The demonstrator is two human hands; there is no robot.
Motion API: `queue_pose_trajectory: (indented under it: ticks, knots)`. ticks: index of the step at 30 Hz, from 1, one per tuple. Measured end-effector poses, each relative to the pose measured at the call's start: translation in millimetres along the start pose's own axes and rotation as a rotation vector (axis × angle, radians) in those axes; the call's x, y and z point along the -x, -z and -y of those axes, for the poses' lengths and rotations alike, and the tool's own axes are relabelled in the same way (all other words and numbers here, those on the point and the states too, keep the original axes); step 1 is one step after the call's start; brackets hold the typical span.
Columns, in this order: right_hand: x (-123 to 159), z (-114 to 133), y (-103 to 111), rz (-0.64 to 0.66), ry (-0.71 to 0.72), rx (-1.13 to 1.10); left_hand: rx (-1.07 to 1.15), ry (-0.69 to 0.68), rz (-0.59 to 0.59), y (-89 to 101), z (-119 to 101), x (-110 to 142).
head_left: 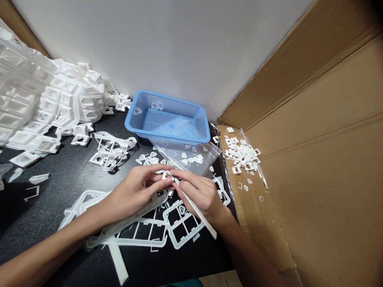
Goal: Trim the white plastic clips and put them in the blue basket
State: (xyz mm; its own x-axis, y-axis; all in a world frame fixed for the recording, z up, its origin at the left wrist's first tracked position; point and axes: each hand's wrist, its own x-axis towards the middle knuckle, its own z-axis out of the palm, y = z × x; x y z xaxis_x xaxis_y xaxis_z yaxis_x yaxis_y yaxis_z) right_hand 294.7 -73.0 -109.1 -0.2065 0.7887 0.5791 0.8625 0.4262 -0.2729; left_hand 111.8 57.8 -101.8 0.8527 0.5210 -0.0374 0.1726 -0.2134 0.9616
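My left hand [136,189] is closed, pinching a small white plastic frame piece [166,174] with an opening in it between thumb and fingers. My right hand [202,193] grips a slim white stick-like tool [199,213] slantwise, its lower end widening toward me. The tool's upper end meets the white piece, and its tip is hidden by my fingers. Beneath both hands lie translucent white plastic grid frames [149,242] on the black table. Small teardrop-shaped white offcuts [154,160] are scattered just beyond my fingers.
A blue perforated basket [167,135] stands at the back. White moulded pieces heap up on the left [56,103]. More small white pieces [243,155] lie on cardboard at the right. A clear plastic bag [203,167] and a tangle of white frames [112,149] lie between. A cardboard wall [323,119] borders the right.
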Motion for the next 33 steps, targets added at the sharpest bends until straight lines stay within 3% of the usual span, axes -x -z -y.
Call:
queue_pose_trajectory:
  ticks: [5, 12, 22, 27, 33]
  knots:
    - [0.4, 0.4, 0.4, 0.023, -0.004, -0.013, 0.005, -0.005, 0.019, -1.0, -1.3, 0.9]
    - [-3.3, 1.2, 3.8, -0.099, -0.115, -0.194, 0.078, 0.045, -0.003, -3.4, 1.1, 2.0]
    - [-4.7, 0.7, 5.1, 0.019, 0.051, -0.015, -0.046, -0.111, -0.011, -1.2, 8.5, 1.1]
    - [-5.3, -1.1, 6.3, -0.011, 0.003, -0.098, -0.062, -0.057, -0.038, -2.5, 8.7, 0.8]
    - [-5.7, -2.9, 7.7, 0.011, -0.035, -0.156, 0.086, -0.008, -0.016, -6.0, 9.8, -0.9]
